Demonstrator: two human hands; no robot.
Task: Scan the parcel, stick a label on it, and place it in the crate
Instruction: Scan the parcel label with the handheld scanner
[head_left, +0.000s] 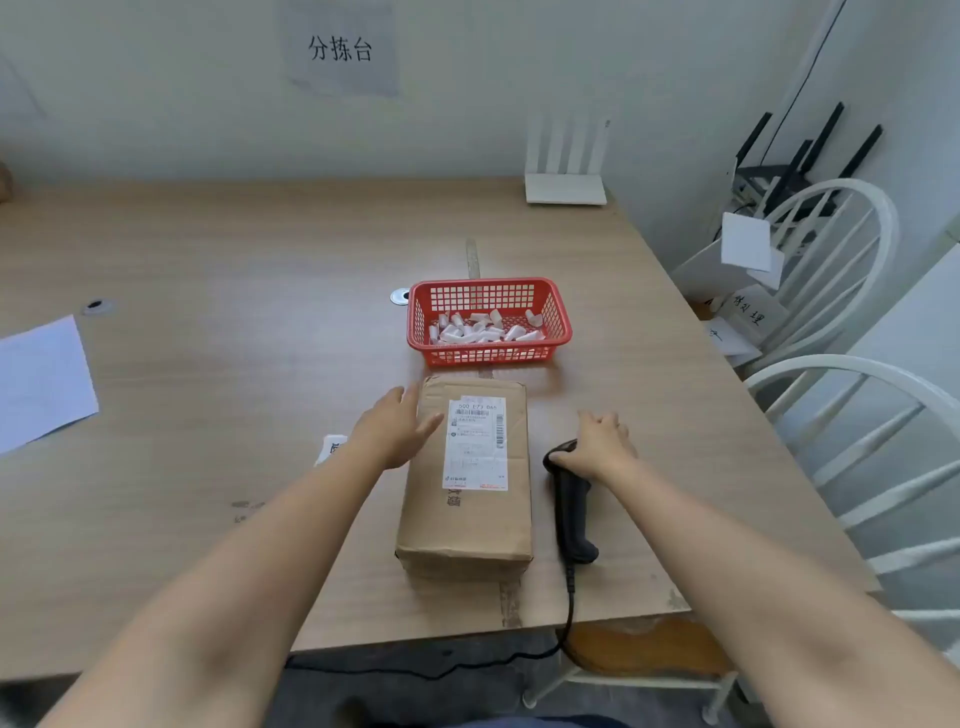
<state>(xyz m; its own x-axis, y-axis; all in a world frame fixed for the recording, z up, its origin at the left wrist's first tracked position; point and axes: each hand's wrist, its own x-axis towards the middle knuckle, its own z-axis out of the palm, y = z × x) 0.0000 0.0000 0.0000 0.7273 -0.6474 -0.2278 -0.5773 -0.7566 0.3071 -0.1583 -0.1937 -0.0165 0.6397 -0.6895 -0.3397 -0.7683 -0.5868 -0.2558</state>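
A brown cardboard parcel (467, 514) with a white shipping label (477, 447) on top lies on the wooden table (234, 395) in front of me. My left hand (397, 428) is open, its fingers resting at the parcel's upper left edge. A black corded barcode scanner (571, 512) lies on the table just right of the parcel. My right hand (600, 444) closes over the scanner's head. Behind the parcel stands a red plastic crate (421, 322) with several small white pieces in it.
A small white slip (330, 449) lies left of my left wrist, and a white paper sheet (39, 382) lies at the table's left edge. A white router (565, 179) stands at the back. White chairs (852, 395) crowd the right side.
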